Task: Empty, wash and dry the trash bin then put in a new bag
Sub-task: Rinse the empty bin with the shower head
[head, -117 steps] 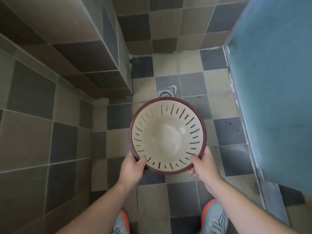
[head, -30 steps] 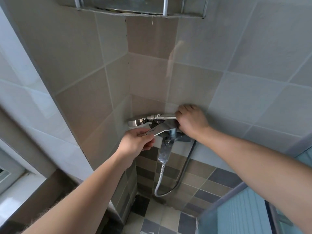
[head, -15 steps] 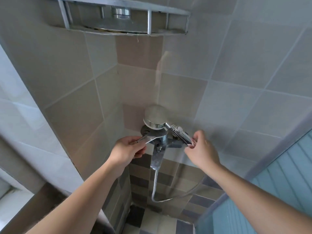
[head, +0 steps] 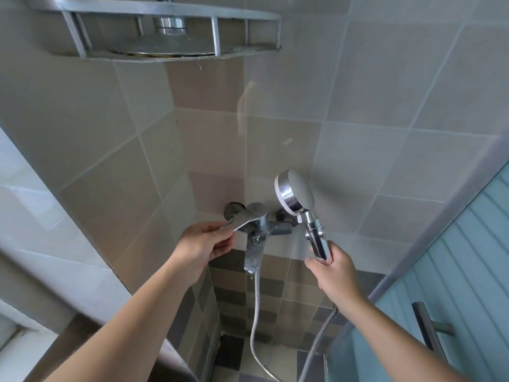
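While gripping the faucet lever (head: 242, 220) between thumb and fingers, left hand (head: 202, 244) at the wall mixer; right hand (head: 334, 274) wrapped round the shower head (head: 296, 194) handle, head up, hose (head: 316, 346) trailing down. Trash bin out of view.

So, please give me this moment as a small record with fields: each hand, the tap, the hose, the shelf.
left hand: left hand pinches the tap lever
right hand: right hand grips the shower head by its handle, lifted beside the tap
tap: mixer tap on the tiled wall; no water visible
hose: metal hose hangs from the tap towards the floor
shelf: corner shelf above
bin: not in view
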